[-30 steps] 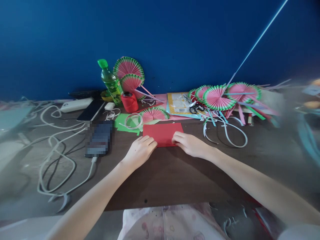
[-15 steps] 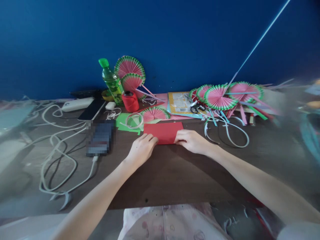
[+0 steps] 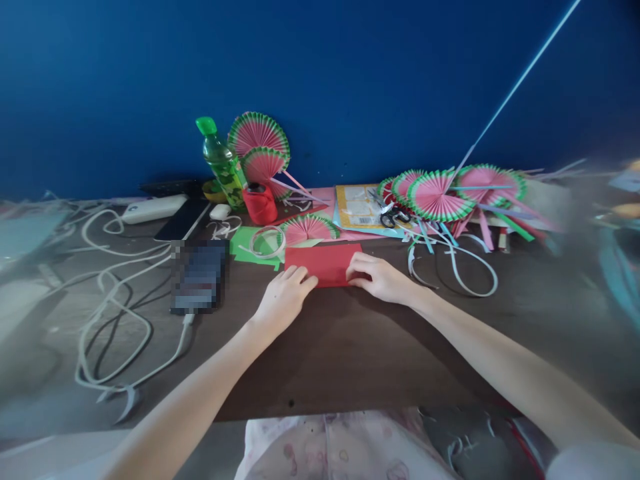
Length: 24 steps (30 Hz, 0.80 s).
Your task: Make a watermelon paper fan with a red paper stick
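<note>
Red paper [image 3: 325,263] on the dark table [image 3: 320,363], near left corner gripped by the left hand [image 3: 287,291], right end touched by the right hand [image 3: 379,278], fingers narrowly bent, grip unclear, near edge shifted slightly wallward since one second ago

Dim, cool light, soft shadows on the surface [image 3: 320,360], phone [image 3: 199,277] pixelated, left and right edges smeared, wall [image 3: 340,80] darkening rightward

The tabletop [image 3: 320,360] before the red paper [image 3: 327,262] is passable; bottle [image 3: 221,167] and fans [image 3: 434,195] block behind.
</note>
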Tool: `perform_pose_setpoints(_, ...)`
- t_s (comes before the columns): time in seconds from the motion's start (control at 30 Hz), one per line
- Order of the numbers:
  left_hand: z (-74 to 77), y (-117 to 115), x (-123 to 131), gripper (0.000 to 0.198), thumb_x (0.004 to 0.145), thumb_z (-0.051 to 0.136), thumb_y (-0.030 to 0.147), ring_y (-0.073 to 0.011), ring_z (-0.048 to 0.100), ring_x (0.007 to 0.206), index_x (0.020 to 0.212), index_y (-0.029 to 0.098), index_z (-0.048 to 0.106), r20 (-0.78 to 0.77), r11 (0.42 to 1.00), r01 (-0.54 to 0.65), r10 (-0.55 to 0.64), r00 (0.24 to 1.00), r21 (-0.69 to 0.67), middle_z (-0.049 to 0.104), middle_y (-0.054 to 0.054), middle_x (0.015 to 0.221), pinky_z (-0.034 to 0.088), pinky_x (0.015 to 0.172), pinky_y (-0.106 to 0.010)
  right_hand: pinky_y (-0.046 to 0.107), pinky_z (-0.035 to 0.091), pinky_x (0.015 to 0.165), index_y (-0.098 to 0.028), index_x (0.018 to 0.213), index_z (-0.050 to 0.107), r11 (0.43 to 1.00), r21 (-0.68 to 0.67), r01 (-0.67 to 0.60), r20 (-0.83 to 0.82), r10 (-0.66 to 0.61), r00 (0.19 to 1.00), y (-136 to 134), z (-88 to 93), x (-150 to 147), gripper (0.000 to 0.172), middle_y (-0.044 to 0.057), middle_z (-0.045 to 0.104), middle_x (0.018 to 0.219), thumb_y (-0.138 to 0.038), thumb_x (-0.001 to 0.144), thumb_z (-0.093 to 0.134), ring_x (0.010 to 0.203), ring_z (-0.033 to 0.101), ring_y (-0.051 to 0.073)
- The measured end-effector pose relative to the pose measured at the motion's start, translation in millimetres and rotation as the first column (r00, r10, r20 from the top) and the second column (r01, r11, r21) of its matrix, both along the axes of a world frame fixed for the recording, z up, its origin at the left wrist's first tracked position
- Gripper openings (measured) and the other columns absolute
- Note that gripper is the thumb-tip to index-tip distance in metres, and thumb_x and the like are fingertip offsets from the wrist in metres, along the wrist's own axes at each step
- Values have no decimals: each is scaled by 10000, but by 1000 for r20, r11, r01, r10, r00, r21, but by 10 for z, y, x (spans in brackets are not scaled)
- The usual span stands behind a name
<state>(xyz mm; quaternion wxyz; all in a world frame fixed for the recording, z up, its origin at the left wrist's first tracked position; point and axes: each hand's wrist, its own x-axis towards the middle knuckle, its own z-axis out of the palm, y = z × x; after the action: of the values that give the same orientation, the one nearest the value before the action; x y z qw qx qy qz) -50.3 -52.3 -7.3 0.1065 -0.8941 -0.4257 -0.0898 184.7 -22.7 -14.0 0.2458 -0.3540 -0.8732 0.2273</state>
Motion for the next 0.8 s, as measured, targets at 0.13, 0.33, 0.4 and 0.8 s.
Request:
perform_pose_setpoints(0.13,13,-39,-3,162,830,447,79,-177,503,744,795,167,578,8,999,32,-32,999,33,536,-45,766,423,651,-292,264,427,746,-177,782,568,1000,20,-7,-7,7,1000,15,-47,6,70,25,547,810,-142,827,529,776,539,134)
perform_pose_setpoints(0.33,-26,-15,-38,148,846,455,115,-161,500,711,766,171,566,57,998,33,-36,998,52,549,-33,755,411,628,-279,273,436,731,-177,776,579,992,128,-17,3,17,1000,5,-96,19,114,35,570,778,-153,849,495,763,538,144)
perform_pose_setpoints(0.4,-42,-8,-40,144,840,460,105,-162,506,715,769,169,567,47,997,29,-33,998,76,554,-32,753,411,634,-278,281,437,736,-174,785,588,982,185,-35,25,31,999,-11,-94,23,129,43,585,774,-172,860,483,762,541,150)
perform_pose_setpoints(0.8,-25,-24,37,154,838,452,98,-185,535,764,828,176,584,30,988,-28,23,999,154,575,-47,765,407,633,-297,264,419,688,-181,815,630,941,336,26,149,-80,986,-52,-106,-25,242,56,609,766,-209,901,405,741,550,154)
